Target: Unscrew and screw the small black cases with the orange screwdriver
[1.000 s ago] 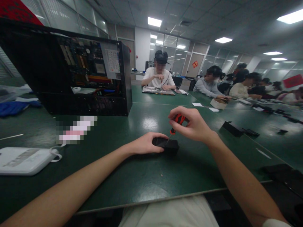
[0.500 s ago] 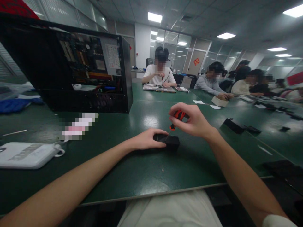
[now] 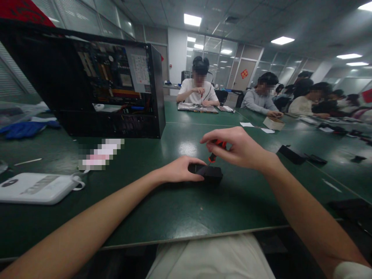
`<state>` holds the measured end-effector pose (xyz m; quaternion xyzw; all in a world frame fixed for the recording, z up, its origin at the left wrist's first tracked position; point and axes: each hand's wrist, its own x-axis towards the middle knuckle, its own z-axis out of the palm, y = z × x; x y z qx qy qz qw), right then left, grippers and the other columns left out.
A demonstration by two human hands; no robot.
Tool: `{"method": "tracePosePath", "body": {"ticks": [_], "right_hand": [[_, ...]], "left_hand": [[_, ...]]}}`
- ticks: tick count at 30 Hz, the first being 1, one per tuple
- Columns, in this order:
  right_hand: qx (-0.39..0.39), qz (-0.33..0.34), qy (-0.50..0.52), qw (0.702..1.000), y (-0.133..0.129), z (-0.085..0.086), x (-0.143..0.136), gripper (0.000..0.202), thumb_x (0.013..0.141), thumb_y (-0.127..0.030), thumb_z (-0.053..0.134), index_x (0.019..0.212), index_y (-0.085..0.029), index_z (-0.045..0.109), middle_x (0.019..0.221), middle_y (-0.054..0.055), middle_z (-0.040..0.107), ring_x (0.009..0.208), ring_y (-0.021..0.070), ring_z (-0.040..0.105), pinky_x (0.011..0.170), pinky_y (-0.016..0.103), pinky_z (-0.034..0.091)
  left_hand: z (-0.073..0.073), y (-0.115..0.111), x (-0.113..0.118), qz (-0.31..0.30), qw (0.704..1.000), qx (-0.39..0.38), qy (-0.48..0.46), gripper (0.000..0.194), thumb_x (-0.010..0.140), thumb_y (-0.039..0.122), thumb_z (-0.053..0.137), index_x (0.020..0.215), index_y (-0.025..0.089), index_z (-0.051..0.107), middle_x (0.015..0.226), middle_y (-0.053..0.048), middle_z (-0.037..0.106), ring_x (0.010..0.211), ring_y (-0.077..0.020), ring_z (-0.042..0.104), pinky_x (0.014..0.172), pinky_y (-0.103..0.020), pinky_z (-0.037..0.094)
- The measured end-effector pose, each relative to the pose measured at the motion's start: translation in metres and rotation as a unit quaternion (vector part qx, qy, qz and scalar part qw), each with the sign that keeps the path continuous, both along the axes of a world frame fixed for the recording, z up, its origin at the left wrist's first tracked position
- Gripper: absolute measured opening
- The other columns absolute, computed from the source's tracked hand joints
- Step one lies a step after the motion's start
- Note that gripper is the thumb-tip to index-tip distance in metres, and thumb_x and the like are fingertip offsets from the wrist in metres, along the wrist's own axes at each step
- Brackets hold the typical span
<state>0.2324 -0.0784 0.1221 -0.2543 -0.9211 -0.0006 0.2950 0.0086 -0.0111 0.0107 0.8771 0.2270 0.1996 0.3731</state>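
A small black box-shaped part [image 3: 214, 174] lies on the green table in front of me. My left hand [image 3: 186, 169] grips its left end between thumb and fingers. Above it, my right hand [image 3: 234, 149] holds a red and black screwdriver [image 3: 212, 158], thumb against the handle and index finger stretched out past it. The screwdriver slants down to the left, its shaft reaching the top of the black part. What the tip touches is too small to make out.
A black computer case [image 3: 158, 93] with an open side stands at left. Nearer lie a white power bank [image 3: 37, 190] and blue gloves [image 3: 26, 128]. At right are another black box [image 3: 292, 154] and a cardboard box [image 3: 273, 123]. A person [image 3: 199, 89] works across the table.
My right hand's index finger has stretched out and its grip on the screwdriver handle has shifted. My left hand stays on the black part. The view has turned slightly left.
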Motion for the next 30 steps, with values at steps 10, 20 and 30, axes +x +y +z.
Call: {"method": "tracePosePath", "body": {"ticks": [10,20,30], "right_hand": [[-0.075,-0.026,-0.159,0.984,-0.008,0.033,-0.009,0.01,0.098,-0.022,0.061,0.099,-0.016,0.068,0.089,0.004,0.069,0.078,0.014,0.06,0.07,0.026,0.043],[-0.107,0.011,-0.119,0.987,-0.002,0.024,0.016,0.015,0.101,-0.021,0.057,0.112,-0.017,0.067,0.108,0.007,0.067,0.092,0.0149,0.063,0.08,0.027,0.048],[-0.089,0.023,-0.137,0.986,-0.003,0.031,0.01,0.013,0.098,-0.02,0.06,0.108,-0.017,0.068,0.102,0.006,0.07,0.087,0.0153,0.063,0.078,0.027,0.048]], "left_hand": [[-0.005,-0.009,0.004,0.039,0.998,0.028,-0.049,0.04,0.083,0.04,0.081,0.116,0.017,0.076,0.106,-0.004,0.078,0.098,-0.0247,0.071,0.087,-0.031,0.051],[-0.01,-0.022,0.023,0.081,0.991,0.097,-0.048,0.037,0.085,0.04,0.079,0.114,0.018,0.076,0.107,-0.006,0.079,0.097,-0.0254,0.072,0.088,-0.032,0.051],[-0.008,-0.026,0.022,0.1,0.991,0.08,-0.049,0.036,0.084,0.038,0.08,0.114,0.018,0.076,0.107,-0.005,0.078,0.097,-0.0253,0.072,0.087,-0.032,0.051]]}}
